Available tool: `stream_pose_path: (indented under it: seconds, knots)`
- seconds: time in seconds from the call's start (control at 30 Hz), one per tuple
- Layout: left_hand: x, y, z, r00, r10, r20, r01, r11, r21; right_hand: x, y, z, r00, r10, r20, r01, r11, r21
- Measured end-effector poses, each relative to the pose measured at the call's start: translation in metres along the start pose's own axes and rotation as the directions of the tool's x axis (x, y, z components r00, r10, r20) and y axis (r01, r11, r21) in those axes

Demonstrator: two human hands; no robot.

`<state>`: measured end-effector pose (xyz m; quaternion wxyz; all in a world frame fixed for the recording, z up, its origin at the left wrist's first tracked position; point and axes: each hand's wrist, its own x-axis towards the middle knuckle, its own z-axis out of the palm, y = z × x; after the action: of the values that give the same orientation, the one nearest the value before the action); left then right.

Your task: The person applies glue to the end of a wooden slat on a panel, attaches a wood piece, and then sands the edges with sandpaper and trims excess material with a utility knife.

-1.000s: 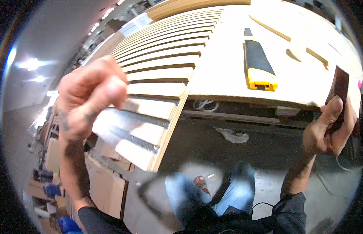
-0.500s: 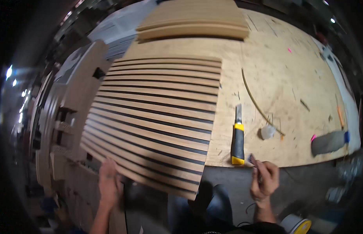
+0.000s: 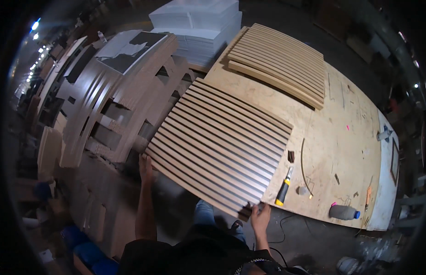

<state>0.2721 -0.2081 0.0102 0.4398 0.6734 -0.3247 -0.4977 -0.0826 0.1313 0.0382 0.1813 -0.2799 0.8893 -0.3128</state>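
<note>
A slatted wood panel (image 3: 217, 146), pale slats with dark grooves between them, lies on the worktable and juts past its near left edge. My left hand (image 3: 146, 168) grips the panel's left corner, fingers partly hidden beneath it. At the near right corner, my right hand (image 3: 260, 218) holds the panel's edge with the thumb on top. A dark patch shows on the slats beside that thumb; I cannot make out what it is. Right of the panel lie a yellow and black utility knife (image 3: 282, 190) and a small dark brown piece (image 3: 291, 156).
Slatted panels (image 3: 279, 62) are stacked at the worktable's (image 3: 332, 160) far side. A thin curved strip (image 3: 302, 160), a grey bottle with blue cap (image 3: 343, 212) and an orange-handled tool (image 3: 368, 195) lie rightward. Left stand stacked boards (image 3: 130, 87); white sheets (image 3: 194, 36) are piled behind.
My right hand has come left from beside the knife to the panel's near right corner; the small thing it pinched no longer shows there. My left hand stays at the panel. The view has turned.
</note>
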Motion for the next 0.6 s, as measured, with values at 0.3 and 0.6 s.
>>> stream_pose_path:
  seconds: [0.3,0.6]
  knots:
    - [0.1,0.075,0.029,0.891,-0.126,0.437,-0.203,0.75,0.629,0.028,-0.001,0.034,0.813,0.582,-0.028,-0.529,0.758,0.382]
    - [0.099,0.229,0.034,0.19,-0.347,0.919,0.096,0.938,0.334,0.032,-0.019,0.036,0.82,0.538,-0.197,-0.489,0.836,0.248]
